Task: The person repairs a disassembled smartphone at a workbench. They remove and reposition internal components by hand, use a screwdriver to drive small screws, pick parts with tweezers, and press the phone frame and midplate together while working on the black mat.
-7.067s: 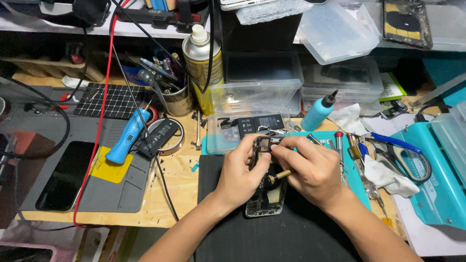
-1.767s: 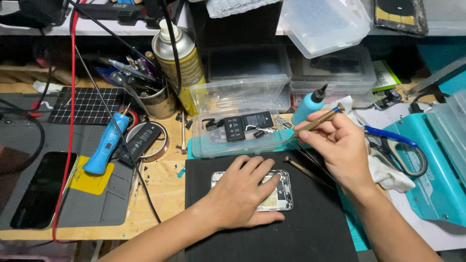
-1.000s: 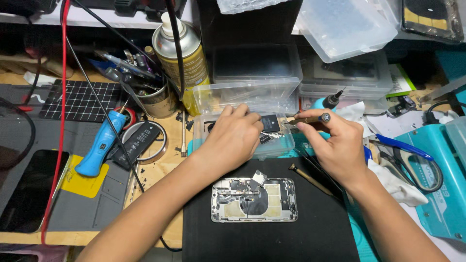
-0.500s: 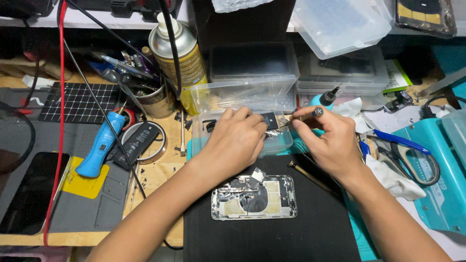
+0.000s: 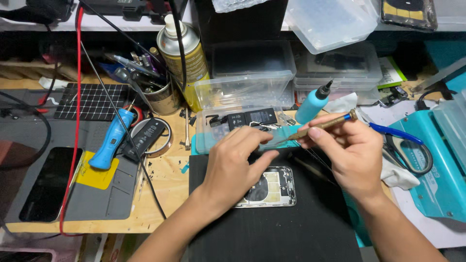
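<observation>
Left hand: the left hand point(image 5: 233, 162) reached forward over the black mat point(image 5: 291, 228), its fingertips pinched together at the edge of the clear parts tray point(image 5: 218, 123); whether anything tiny sat between them I could not tell.
Right hand: the right hand point(image 5: 352, 155) was clamped on a thin screwdriver point(image 5: 318, 127), held like a pen, tip pointing left toward the other hand's fingers.
Phone: the opened phone point(image 5: 272, 187) lay flat on the mat, insides up, partly under the left wrist and touched by neither fingertip.
Step in hand: it looked to me like fetching or seating a small part at the tray, not work on the phone itself.
Next move: by my judgement it called for a steady, fine bringing-together of tip and fingertips, since the part would be easy to drop.
Bench: a wooden top, crowded; a blue-handled tool point(image 5: 110, 145) on a grey pad point(image 5: 73, 194), a spray can point(image 5: 182, 51), a light blue bottle point(image 5: 313, 102), scissors point(image 5: 403, 145).
Room: shelves of clear plastic boxes point(image 5: 330, 24) behind, cables hanging down.
</observation>
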`<state>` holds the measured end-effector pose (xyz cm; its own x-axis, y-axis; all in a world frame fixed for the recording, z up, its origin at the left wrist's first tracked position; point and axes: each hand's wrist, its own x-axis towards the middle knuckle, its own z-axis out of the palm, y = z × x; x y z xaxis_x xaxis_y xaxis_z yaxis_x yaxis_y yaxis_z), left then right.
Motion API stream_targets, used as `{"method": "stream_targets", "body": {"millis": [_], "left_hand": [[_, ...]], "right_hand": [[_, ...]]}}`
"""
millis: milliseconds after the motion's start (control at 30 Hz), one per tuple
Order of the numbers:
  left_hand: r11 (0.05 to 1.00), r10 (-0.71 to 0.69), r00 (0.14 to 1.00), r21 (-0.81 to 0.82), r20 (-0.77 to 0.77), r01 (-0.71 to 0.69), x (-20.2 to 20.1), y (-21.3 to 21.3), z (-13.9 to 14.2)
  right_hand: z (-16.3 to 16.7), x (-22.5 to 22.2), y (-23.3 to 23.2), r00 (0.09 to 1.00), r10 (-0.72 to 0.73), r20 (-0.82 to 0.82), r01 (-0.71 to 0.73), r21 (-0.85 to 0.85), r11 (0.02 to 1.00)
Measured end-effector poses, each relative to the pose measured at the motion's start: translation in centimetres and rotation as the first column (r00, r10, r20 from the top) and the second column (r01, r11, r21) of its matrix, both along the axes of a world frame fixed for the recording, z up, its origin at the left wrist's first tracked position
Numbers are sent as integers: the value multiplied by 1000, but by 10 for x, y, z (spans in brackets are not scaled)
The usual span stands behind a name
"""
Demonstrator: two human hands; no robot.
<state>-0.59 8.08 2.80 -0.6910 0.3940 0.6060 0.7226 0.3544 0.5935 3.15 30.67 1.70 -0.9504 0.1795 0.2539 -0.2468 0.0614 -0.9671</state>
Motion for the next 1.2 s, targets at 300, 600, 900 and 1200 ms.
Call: {"method": "stream_targets", "body": {"millis": [300, 600, 900, 1200], "left_hand": [[996, -13, 982, 91, 191, -4, 36, -7, 1], [992, -39, 983, 122, 180, 17, 43, -3, 1], [993, -31, 992, 114, 126, 17, 42, -2, -1], [998, 14, 999, 62, -44, -12, 44, 2, 0]], "right_hand": [[-1, 37, -9, 999, 39, 9, -39, -62, 997], [3, 46, -9, 996, 78, -46, -80, -51, 995], [2, 48, -10, 994, 91, -62, -92, -22, 995], [2, 51, -10, 994, 58, -96, -53, 59, 997]]}}
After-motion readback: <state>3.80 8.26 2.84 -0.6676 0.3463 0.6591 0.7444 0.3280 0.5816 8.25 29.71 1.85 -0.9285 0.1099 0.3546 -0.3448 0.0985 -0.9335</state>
